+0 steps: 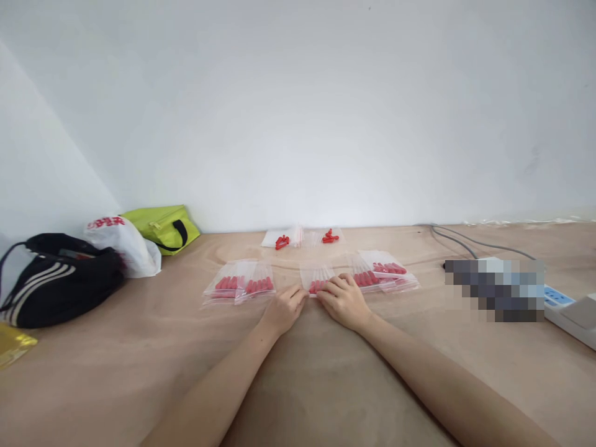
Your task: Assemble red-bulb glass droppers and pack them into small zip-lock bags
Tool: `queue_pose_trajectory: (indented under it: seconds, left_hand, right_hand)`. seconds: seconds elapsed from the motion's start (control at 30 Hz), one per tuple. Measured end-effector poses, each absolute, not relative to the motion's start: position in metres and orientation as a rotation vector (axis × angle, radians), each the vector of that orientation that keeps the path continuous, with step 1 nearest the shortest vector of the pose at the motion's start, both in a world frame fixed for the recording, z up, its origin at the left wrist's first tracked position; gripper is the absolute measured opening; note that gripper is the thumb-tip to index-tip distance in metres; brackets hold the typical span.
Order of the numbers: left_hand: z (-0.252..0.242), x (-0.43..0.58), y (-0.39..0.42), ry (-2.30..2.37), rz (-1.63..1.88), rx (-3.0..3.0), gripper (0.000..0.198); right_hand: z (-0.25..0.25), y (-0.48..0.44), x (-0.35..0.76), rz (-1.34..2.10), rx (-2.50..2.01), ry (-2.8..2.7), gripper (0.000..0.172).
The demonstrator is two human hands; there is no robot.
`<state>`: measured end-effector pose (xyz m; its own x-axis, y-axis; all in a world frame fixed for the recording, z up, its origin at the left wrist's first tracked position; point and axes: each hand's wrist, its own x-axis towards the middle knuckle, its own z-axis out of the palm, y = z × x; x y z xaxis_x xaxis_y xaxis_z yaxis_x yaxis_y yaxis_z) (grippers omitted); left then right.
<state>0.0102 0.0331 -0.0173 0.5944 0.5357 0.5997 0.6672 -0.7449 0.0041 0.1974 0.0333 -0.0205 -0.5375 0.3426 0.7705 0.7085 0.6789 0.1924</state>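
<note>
A clear plastic zip bag point(314, 273) with small red capsule-shaped pieces lies flat on the table between my hands. My left hand point(285, 308) is closed at its lower left corner, thumb and fingertips pinching the edge. Over its right side, my right hand point(344, 302) curls with the fingertips pressed on the bag's lower edge, hiding some of the red pieces. To the left lie overlapping filled bags point(228, 282), and more filled bags point(388, 270) overlap to the right.
Near the wall are two loose clusters of red pieces point(282, 242) on clear bags. At the left stand a black bag point(60, 292), a white plastic bag point(125, 242) and a lime-green bag point(162, 225). A power strip point(575, 313) and grey cables point(454, 238) lie at the right.
</note>
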Motion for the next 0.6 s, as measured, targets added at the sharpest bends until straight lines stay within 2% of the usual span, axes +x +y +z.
queue_pose_trajectory:
  seconds: [0.6]
  left_hand:
    - [-0.015, 0.009, 0.029, -0.963, -0.89, -2.599, 0.029]
  right_hand:
    - [-0.015, 0.028, 0.199, -0.809, -0.788, -2.215, 0.028]
